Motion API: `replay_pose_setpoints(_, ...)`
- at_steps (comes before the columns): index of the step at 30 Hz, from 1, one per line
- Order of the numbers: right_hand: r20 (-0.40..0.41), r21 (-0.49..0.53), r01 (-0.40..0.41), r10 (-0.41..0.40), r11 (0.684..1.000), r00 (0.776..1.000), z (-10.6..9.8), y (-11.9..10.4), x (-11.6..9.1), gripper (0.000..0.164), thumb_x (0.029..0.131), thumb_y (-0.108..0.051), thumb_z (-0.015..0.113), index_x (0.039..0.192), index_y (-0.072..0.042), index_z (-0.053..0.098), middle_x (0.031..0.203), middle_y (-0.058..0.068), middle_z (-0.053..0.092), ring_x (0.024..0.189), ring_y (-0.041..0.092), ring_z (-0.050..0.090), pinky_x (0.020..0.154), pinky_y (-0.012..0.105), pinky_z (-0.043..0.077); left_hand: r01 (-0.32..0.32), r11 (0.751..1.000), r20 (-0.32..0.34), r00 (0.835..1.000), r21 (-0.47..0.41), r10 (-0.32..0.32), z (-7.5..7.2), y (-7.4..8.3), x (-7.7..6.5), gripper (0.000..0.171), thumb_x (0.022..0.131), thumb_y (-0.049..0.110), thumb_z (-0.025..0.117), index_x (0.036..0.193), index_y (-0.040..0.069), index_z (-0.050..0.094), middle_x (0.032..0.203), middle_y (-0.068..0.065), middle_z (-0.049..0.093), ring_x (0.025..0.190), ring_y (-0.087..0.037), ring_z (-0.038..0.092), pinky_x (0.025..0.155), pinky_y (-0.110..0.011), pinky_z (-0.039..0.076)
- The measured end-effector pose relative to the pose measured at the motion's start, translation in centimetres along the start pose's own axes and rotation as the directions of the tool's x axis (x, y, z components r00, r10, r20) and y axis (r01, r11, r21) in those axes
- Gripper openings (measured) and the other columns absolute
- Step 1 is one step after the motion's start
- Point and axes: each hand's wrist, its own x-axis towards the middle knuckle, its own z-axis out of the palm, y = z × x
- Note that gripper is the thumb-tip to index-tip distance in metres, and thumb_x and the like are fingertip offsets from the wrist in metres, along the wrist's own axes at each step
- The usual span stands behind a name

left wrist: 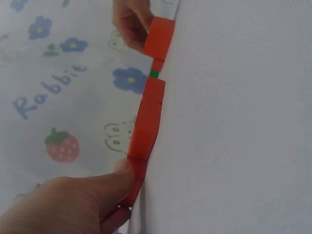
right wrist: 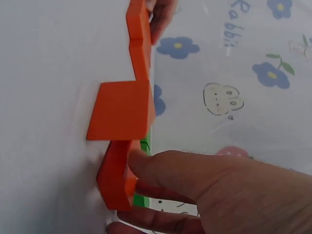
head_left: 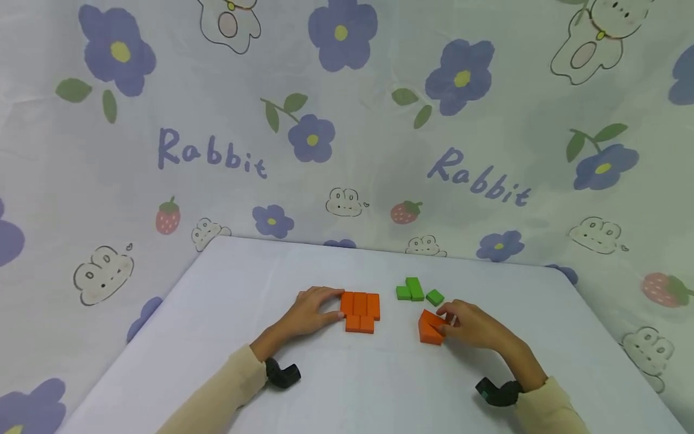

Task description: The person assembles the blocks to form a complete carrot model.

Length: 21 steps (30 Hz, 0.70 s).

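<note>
A flat group of orange blocks (head_left: 360, 306) lies on the white table, fitted side by side in two rows. At its left edge, my left hand (head_left: 313, 311) pinches the leftmost block between thumb and index finger; the left wrist view shows the thumb (left wrist: 109, 187) against its face. To the right, two more orange blocks (head_left: 431, 337) stand at an angle to each other. My right hand (head_left: 470, 324) holds the right one (right wrist: 114, 183) between thumb and fingers. The other block (right wrist: 122, 112) is beside it, facing the right wrist camera.
Behind the orange blocks sit a pair of green blocks (head_left: 415, 289) together and a single green block (head_left: 435, 297). White table surface (head_left: 358, 386) stretches in front of the hands. A patterned cloth (head_left: 347, 150) hangs behind the table.
</note>
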Motion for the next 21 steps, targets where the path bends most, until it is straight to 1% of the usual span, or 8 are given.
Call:
replay_pose_setpoints(2,-0.004,0.005,-0.012,0.012,1.000,1.000,-0.13,0.26,-0.06,0.028,0.088,-0.018,0.076,0.112,-0.006,0.068,0.092,-0.001,0.063,0.082,0.012,0.056,0.070,0.022,0.050,-0.006,1.000,-0.002,1.000,0.001,0.006,0.00,0.04,0.19,0.057,0.091,0.045,0.070,0.141,0.021,0.058,0.141,0.001,0.060,0.134,-0.025,0.049,0.104,-0.050,0.034)
replay_pose_setpoints(6,0.000,0.019,-0.014,0.014,1.000,1.000,-0.16,0.50,0.06,0.028,0.087,-0.020,0.078,0.110,-0.007,0.068,0.092,-0.003,0.063,0.083,0.011,0.056,0.070,0.022,0.049,0.004,1.000,0.003,1.000,0.011,-0.004,0.04,-0.06,0.32,0.058,0.091,0.047,0.070,0.141,0.022,0.057,0.141,0.001,0.060,0.134,-0.025,0.050,0.104,-0.050,0.035)
replay_pose_setpoints(8,0.000,0.024,-0.021,0.021,0.999,1.000,-0.01,0.37,0.08,0.026,0.086,-0.018,0.078,0.108,-0.007,0.069,0.091,-0.003,0.062,0.083,0.012,0.055,0.069,0.022,0.049,0.013,1.000,0.009,1.000,0.012,-0.013,0.12,-0.16,0.02,0.058,0.091,0.047,0.070,0.142,0.022,0.057,0.141,0.001,0.060,0.135,-0.025,0.049,0.104,-0.049,0.035)
replay_pose_setpoints(12,-0.043,0.026,-0.031,0.032,0.999,0.999,0.08,0.10,0.05,0.022,0.086,-0.012,0.076,0.107,-0.006,0.070,0.091,-0.002,0.063,0.082,0.013,0.056,0.069,0.021,0.050,-0.001,1.000,0.002,1.000,0.020,0.001,0.04,-0.18,-0.09,0.058,0.091,0.047,0.070,0.141,0.021,0.057,0.141,0.001,0.060,0.135,-0.025,0.049,0.103,-0.049,0.035)
replay_pose_setpoints(14,-0.060,0.022,-0.022,0.024,0.999,0.998,0.06,0.06,0.01,0.022,0.087,-0.010,0.074,0.108,-0.004,0.070,0.091,-0.001,0.063,0.083,0.013,0.057,0.070,0.020,0.051,0.003,1.000,0.003,1.000,0.024,-0.003,-0.05,-0.15,-0.07,0.057,0.091,0.046,0.070,0.141,0.022,0.057,0.141,0.001,0.060,0.135,-0.025,0.049,0.104,-0.049,0.035)
replay_pose_setpoints(16,-0.072,0.020,-0.018,0.019,1.000,0.997,0.00,0.14,-0.06,0.023,0.087,-0.010,0.074,0.108,-0.003,0.070,0.091,-0.001,0.064,0.083,0.013,0.057,0.070,0.020,0.052,0.000,1.000,0.005,1.000,0.017,0.000,-0.11,-0.08,-0.04,0.056,0.091,0.044,0.070,0.141,0.021,0.057,0.140,0.000,0.060,0.135,-0.025,0.049,0.104,-0.049,0.035)
replay_pose_setpoints(21,-0.102,0.016,-0.012,0.013,1.000,0.995,-0.22,0.31,-0.08,0.021,0.087,-0.011,0.075,0.106,-0.004,0.070,0.091,-0.002,0.063,0.083,0.012,0.058,0.070,0.019,0.052,-0.006,1.000,0.011,1.000,0.013,0.005,-0.10,-0.01,-0.13,0.056,0.092,0.045,0.070,0.141,0.021,0.057,0.141,0.000,0.060,0.135,-0.025,0.049,0.104,-0.049,0.034)
